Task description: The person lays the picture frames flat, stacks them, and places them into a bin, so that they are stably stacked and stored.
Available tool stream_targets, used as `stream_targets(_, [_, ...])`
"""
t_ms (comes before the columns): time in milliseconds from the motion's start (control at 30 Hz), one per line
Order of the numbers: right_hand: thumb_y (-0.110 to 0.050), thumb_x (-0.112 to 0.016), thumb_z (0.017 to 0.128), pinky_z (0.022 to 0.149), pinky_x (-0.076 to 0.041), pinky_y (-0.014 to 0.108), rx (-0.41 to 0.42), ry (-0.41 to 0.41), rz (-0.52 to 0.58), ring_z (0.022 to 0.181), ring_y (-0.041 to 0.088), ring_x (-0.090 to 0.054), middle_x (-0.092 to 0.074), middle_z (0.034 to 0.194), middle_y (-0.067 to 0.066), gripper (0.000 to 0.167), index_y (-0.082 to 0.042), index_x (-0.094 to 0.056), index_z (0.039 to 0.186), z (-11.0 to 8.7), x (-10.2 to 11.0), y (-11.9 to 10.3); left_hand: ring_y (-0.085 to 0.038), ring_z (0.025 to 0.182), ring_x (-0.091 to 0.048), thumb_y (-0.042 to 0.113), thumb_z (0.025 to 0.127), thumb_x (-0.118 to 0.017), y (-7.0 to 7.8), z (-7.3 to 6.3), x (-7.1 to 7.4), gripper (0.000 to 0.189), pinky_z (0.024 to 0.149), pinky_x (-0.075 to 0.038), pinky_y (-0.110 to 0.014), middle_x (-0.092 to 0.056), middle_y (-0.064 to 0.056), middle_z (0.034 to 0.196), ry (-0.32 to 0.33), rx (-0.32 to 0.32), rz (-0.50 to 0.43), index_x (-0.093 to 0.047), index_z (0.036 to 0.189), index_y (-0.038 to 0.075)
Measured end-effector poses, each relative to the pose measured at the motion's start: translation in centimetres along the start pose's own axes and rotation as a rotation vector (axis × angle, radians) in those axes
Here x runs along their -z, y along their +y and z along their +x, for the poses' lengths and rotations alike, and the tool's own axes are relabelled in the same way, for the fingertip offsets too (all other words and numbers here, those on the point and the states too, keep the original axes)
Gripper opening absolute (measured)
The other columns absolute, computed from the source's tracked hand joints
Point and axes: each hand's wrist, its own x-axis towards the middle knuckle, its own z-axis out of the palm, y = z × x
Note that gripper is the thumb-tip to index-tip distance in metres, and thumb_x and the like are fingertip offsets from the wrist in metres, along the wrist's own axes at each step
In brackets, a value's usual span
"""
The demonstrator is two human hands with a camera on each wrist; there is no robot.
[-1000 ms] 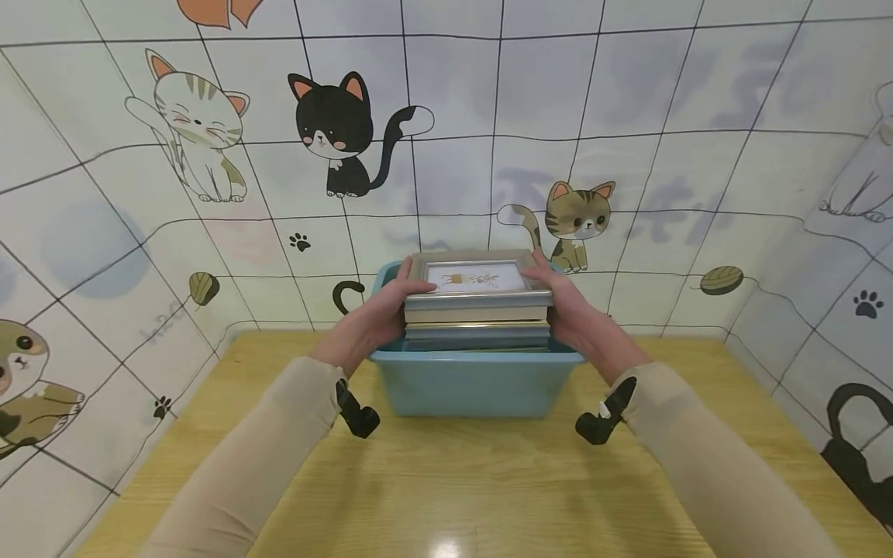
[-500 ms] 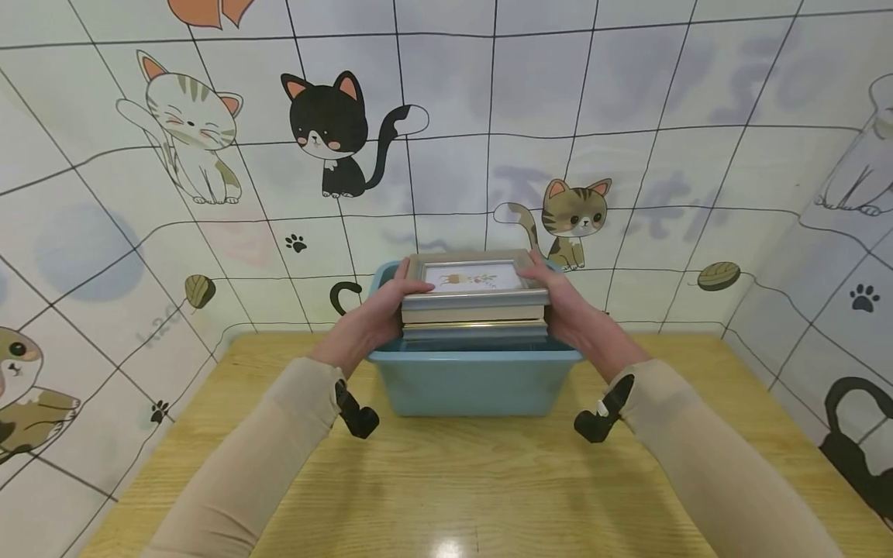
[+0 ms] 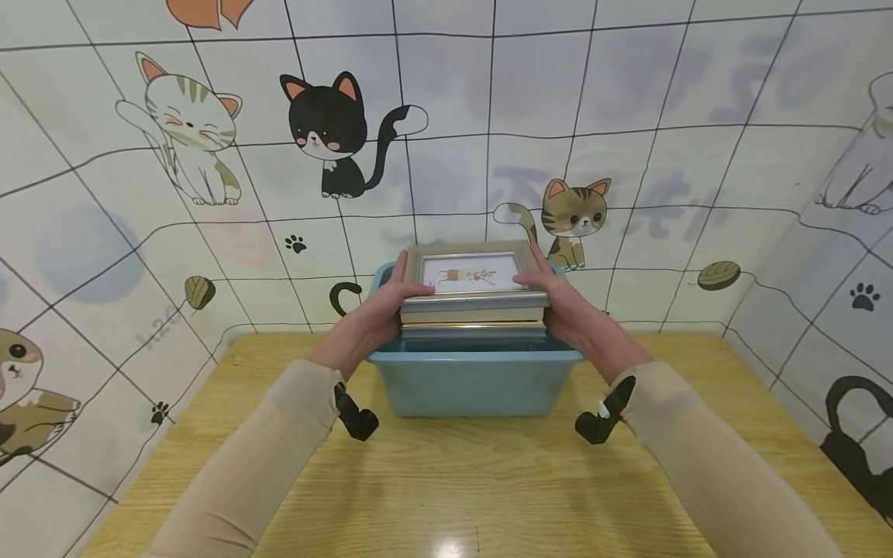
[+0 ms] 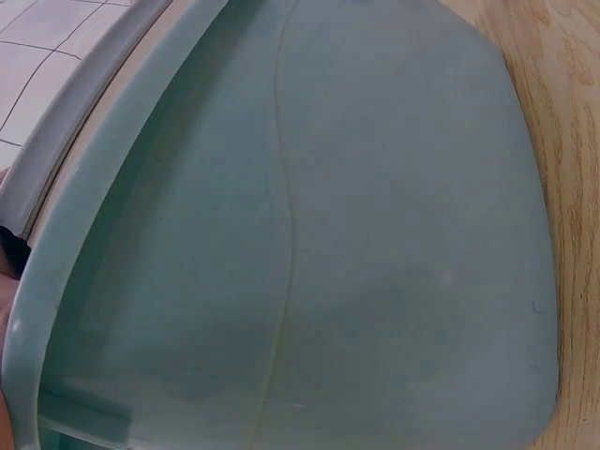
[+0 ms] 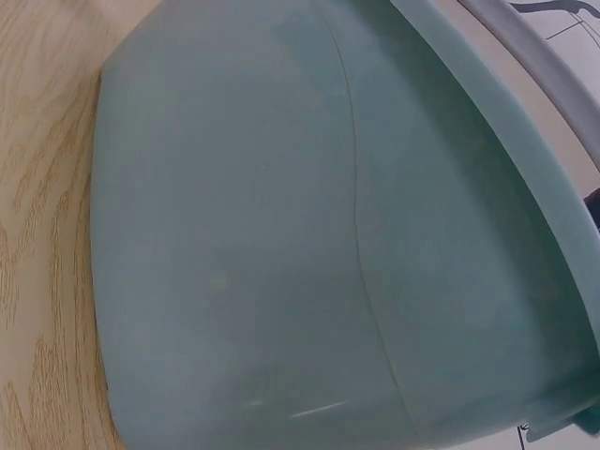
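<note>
A stack of picture frames (image 3: pixel 474 316) sits in a light blue plastic tub (image 3: pixel 474 384), rising above its rim. On top lies a silver-grey picture frame (image 3: pixel 474 271) with a white floral print, facing up. My left hand (image 3: pixel 373 318) grips the stack's left side, thumb on the top frame's front corner. From the right side my right hand (image 3: pixel 575 314) holds it likewise, thumb over the frame's edge. Most of the other fingers are hidden behind the stack. Both wrist views mainly show the tub's outer wall (image 4: pixel 403 225), with a grey frame edge (image 5: pixel 544 66) above the rim.
The tub stands on a light wooden table (image 3: pixel 453 480), close to the back wall (image 3: pixel 460 93), which is covered with a cat-printed tile-pattern sheet. Black wrist cameras (image 3: pixel 357 415) hang below both sleeves, near the tub's front.
The back edge of the top frame has risen, showing more of its face. Less of the lower frames shows above the tub's front rim. Both hands keep their hold; the head view shifts slightly.
</note>
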Motion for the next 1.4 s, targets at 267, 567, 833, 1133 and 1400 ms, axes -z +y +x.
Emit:
stream_targets(267, [-0.016,-0.051,0.103,0.112,-0.025,0.046,-0.003,0.013,0.012,0.134,0.032,-0.028,0.004,0.166,0.007,0.091,-0.051,0.010,0.160,-0.27,0.05,-0.11,-0.028,0.145,-0.020,0.006,0.096,-0.065,0.12,0.09,-0.21,0.107,0.120,-0.016,-0.051,-0.005,0.002,0.167,-0.018,-0.013,-0.036,0.009,0.161,0.048])
stream_targets(567, [-0.023,-0.050,0.103,0.121,-0.008,0.049,0.001,-0.002,0.037,0.148,0.030,-0.007,0.024,0.167,0.000,0.089,-0.047,0.013,0.161,-0.13,-0.21,0.06,-0.025,0.147,-0.019,0.007,0.096,-0.066,0.15,-0.11,-0.11,0.108,0.122,-0.010,-0.050,-0.004,0.004,0.167,-0.023,-0.007,-0.026,0.011,0.161,0.046])
stream_targets(833, [-0.027,-0.050,0.103,0.121,-0.008,0.047,-0.005,0.000,0.037,0.147,0.031,-0.008,0.024,0.167,0.001,0.089,-0.045,0.014,0.161,-0.03,-0.20,0.09,-0.027,0.146,-0.019,0.008,0.096,-0.065,0.17,-0.11,-0.13,0.107,0.121,-0.011,-0.053,-0.006,0.001,0.166,-0.031,0.013,-0.026,0.011,0.161,0.046])
stream_targets(1133, [-0.030,-0.052,0.102,0.121,-0.004,0.052,-0.008,-0.003,0.013,0.149,0.032,-0.002,0.026,0.167,0.002,0.090,-0.046,0.015,0.161,0.12,-0.11,0.07,-0.027,0.147,-0.018,0.008,0.096,-0.065,0.20,0.13,0.00,0.108,0.122,-0.009,-0.052,-0.004,0.001,0.167,-0.036,0.009,-0.019,0.013,0.162,0.043])
stream_targets(1400, [-0.030,-0.054,0.103,0.121,-0.008,0.053,-0.027,0.007,0.022,0.149,0.031,-0.004,0.025,0.167,0.001,0.090,-0.049,0.013,0.160,0.05,-0.13,0.18,-0.025,0.148,-0.018,0.003,0.096,-0.064,-0.02,0.16,-0.08,0.110,0.122,-0.007,-0.050,-0.003,0.002,0.168,-0.026,0.010,-0.009,0.014,0.161,0.042])
